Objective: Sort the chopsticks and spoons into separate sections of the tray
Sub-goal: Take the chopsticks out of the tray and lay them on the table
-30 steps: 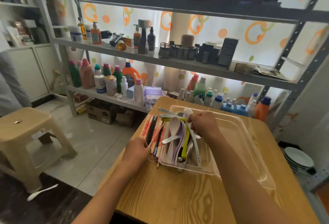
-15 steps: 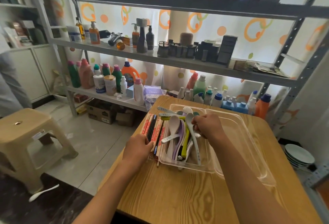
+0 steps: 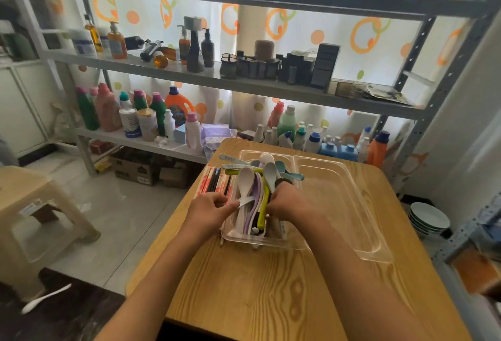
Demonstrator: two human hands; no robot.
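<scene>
A clear plastic tray [image 3: 349, 205] with 2 sections lies on the wooden worktop [image 3: 260, 294]. Its left section holds a heap of spoons [image 3: 253, 186], white, lilac, lime green and teal, their bowls pointing to the far side. The right section shows only bare plastic. A row of chopsticks [image 3: 215, 180], some in paper sleeves, lies just left of the tray's left wall, on the worktop as far as the view shows.

Both hands meet at the near end of the spoon heap. The left hand [image 3: 210, 209] sits over the near ends of the chopsticks, and its curled fingers pinch the handle of a white spoon [image 3: 244, 187]. The right hand [image 3: 287, 202] is inside the left section, fingers curled down among the spoon handles beside the lime green one; exactly which handle it grips cannot be told.

On the floor at the near left lies 1 stray white spoon [image 3: 44, 298], well apart from the worktop.
</scene>
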